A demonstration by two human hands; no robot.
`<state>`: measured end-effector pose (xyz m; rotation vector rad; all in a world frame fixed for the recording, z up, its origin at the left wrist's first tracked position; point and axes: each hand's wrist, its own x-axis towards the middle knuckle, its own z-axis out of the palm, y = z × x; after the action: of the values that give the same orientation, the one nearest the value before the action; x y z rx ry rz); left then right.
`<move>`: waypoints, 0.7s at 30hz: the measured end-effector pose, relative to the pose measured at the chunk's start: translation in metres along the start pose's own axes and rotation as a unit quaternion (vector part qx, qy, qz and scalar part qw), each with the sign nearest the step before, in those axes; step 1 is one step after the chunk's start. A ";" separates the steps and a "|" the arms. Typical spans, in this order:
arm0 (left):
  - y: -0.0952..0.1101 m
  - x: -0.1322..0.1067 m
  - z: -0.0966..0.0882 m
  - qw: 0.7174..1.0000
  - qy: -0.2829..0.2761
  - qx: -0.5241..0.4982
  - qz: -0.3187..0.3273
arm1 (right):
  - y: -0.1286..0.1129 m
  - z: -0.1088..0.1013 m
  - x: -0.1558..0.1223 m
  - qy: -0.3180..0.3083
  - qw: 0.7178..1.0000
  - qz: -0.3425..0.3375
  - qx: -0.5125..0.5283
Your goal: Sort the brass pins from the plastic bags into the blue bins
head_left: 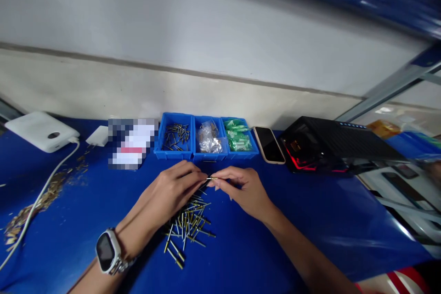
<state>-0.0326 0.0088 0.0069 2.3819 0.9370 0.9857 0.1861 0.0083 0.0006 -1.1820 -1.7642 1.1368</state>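
Between the fingertips of both hands is a small blind rivet (211, 178) with a silver pin and a brass-coloured end. My left hand (177, 183), with a watch (107, 251) on its wrist, pinches one end of it. The other end is pinched by my right hand (243, 186). Below them on the blue tabletop (255, 252) lies a loose pile of similar rivets (188, 223), partly covered by my left hand. Just beyond the fingers stands a blue bin (175, 154) with dark pin-like pieces (177, 135).
Two more blue bins hold clear bags (208, 138) and green packets (237, 135). A phone (269, 144) and a black box with red lights (317, 144) stand to the right. At left are a white power bank (41, 131), its cable (48, 181) and brown shavings (44, 200).
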 end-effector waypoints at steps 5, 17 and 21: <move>0.009 -0.002 0.014 0.985 0.006 -0.148 -0.093 | -0.001 0.006 -0.001 0.051 0.990 0.035 0.128; 0.010 0.000 0.017 0.997 0.060 -0.018 0.043 | 0.003 0.022 -0.003 -0.007 0.872 0.235 0.429; 0.010 -0.001 0.016 0.995 0.082 -0.010 0.059 | -0.006 0.025 -0.006 0.009 0.914 0.218 0.342</move>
<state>-0.0172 -0.0007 0.0017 2.3912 0.8458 1.2452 0.1642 -0.0057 -0.0035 -1.1395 -0.9421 1.8019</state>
